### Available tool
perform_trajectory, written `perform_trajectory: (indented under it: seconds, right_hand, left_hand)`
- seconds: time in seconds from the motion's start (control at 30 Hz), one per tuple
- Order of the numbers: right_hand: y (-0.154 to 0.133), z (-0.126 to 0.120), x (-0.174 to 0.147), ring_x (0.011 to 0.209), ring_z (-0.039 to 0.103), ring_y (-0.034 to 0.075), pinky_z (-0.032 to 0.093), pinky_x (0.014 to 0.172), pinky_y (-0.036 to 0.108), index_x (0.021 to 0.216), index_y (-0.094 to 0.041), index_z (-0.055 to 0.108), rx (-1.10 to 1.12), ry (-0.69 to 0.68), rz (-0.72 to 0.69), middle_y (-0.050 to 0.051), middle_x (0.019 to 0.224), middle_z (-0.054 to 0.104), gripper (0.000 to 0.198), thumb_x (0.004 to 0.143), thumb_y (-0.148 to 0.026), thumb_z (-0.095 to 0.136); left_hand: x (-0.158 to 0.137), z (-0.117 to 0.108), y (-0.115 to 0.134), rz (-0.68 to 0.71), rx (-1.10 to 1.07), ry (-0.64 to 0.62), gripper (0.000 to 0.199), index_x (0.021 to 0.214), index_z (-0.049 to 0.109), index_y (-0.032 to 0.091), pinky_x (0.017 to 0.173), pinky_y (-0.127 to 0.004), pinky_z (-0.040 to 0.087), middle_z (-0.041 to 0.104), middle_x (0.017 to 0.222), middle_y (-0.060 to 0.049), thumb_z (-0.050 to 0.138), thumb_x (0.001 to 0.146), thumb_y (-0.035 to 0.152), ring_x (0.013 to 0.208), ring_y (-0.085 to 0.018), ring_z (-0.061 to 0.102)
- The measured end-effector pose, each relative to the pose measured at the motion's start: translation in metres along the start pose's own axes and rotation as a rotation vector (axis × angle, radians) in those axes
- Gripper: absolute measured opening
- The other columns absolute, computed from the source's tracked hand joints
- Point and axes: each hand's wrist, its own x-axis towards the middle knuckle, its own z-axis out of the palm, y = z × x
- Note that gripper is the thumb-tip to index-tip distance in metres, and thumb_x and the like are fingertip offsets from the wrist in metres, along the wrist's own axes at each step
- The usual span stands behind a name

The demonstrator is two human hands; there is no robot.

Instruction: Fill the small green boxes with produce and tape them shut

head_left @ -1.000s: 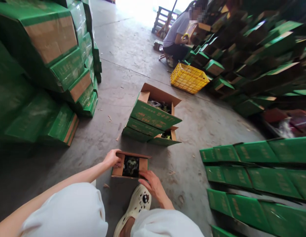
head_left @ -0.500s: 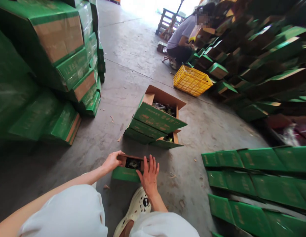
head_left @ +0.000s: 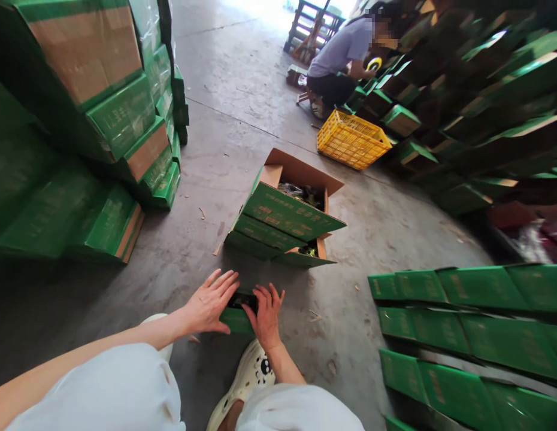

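Observation:
A small green cardboard box [head_left: 239,322] stands on the floor in front of me, between my feet and the bigger boxes. Its top gapes in the middle, showing dark contents [head_left: 241,300] I cannot make out. My left hand [head_left: 210,304] lies over the box's left end, fingers stretched out. Across from it, my right hand [head_left: 266,314] rests at the right end, thumb by the opening and fingers apart, slightly bent. The hands partly cover the end flaps.
Ahead are open green cartons [head_left: 291,209] with wrapped contents. Stacked boxes [head_left: 121,114] rise at left; more rows [head_left: 467,293] lie at right. Beyond stand a yellow crate [head_left: 353,140], a crouching person [head_left: 335,57] holding a tape roll, and a pallet [head_left: 308,27].
My left hand has shifted from gripping the box's left end to lying flat over it. The right hand has moved slightly left and its fingers bend more. The box's end flaps sit lower.

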Motion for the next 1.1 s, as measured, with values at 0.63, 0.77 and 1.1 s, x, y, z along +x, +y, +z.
perform_trajectory:
  seconds: [0.63,0.77,1.1]
  right_hand:
    - [-0.014,-0.013,-0.008,0.161,-0.005,0.042,0.009,0.118,0.078,0.17,-0.013,0.011,-0.234,-0.504,-0.034,0.019,0.175,0.014,0.13,0.076,-0.079,0.071]
    - [-0.02,-0.017,-0.003,0.159,0.005,0.046,0.025,0.116,0.071,0.17,-0.013,0.012,-0.179,-0.564,0.011,0.021,0.174,0.018,0.127,0.077,-0.074,0.073]
    - [-0.018,-0.035,-0.022,0.162,0.007,0.035,0.03,0.123,0.061,0.168,-0.02,0.024,0.223,-0.479,0.171,0.014,0.175,0.022,0.1,0.09,-0.067,0.066]
  left_hand:
    - [-0.016,0.047,0.015,-0.005,0.256,-0.126,0.109,0.166,0.022,0.01,0.128,-0.058,0.014,0.007,0.174,-0.026,0.077,0.076,0.035,0.162,-0.043,0.004]
    - [0.006,0.051,0.029,-0.077,0.238,-0.107,0.119,0.165,0.025,0.005,0.125,-0.062,0.017,0.013,0.171,-0.033,0.081,0.071,0.051,0.157,-0.051,0.019]
    - [-0.01,0.057,0.012,0.223,0.314,0.032,0.085,0.157,0.042,0.001,0.117,-0.063,0.03,0.05,0.149,-0.036,0.064,0.085,0.043,0.139,-0.05,0.046]
